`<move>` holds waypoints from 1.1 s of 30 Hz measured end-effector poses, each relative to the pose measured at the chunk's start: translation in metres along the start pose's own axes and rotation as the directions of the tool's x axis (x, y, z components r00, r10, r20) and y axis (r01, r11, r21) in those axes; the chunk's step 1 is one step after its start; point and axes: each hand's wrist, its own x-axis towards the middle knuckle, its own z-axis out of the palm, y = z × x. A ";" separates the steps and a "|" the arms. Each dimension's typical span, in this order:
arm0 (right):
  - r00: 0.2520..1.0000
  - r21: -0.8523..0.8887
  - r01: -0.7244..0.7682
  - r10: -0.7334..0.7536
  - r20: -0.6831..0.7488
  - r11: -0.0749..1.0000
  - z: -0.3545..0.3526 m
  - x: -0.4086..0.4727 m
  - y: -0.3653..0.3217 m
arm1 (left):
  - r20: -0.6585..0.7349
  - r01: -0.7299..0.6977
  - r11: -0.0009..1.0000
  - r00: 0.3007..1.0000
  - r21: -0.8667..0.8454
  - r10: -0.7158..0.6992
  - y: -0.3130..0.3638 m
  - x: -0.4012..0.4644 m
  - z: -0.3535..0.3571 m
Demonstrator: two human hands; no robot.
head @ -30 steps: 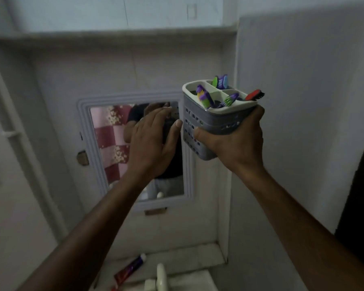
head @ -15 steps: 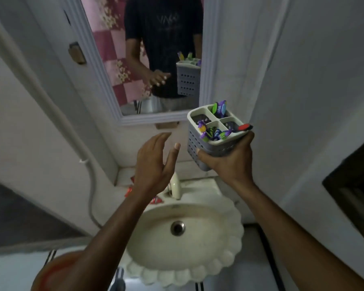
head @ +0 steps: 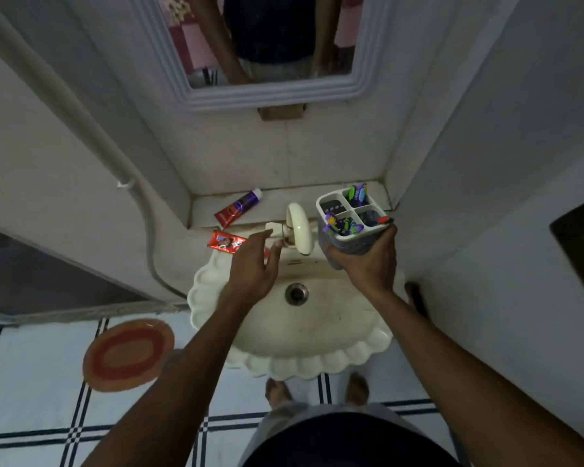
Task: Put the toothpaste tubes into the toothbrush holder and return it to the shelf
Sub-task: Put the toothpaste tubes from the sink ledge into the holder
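Observation:
My right hand [head: 368,264] grips a grey four-compartment toothbrush holder [head: 346,217] from below, upright, to the right of the tap, with several toothbrushes in it. A red and purple toothpaste tube [head: 239,207] lies on the ledge behind the sink. A second red tube [head: 224,241] lies on the sink's left back corner, partly under my fingers. My left hand [head: 253,264] hovers open over the sink's back rim, fingertips just right of that red tube.
A cream scalloped sink [head: 317,352] with a tap [head: 299,227] sits below a framed mirror [head: 267,92]. Walls close in left and right. A pipe [head: 129,187] runs down the left wall. An orange oval mat [head: 129,353] lies on the tiled floor.
The view has tilted down from the upper shelf to the sink. My right hand lowered the holder to beside the tap; my left hand dropped toward the red tube.

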 end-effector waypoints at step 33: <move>0.993 0.085 -0.109 0.103 0.064 0.990 0.043 -0.003 0.040 | 0.441 0.240 0.970 0.868 0.032 -0.229 -0.048 0.068 -0.089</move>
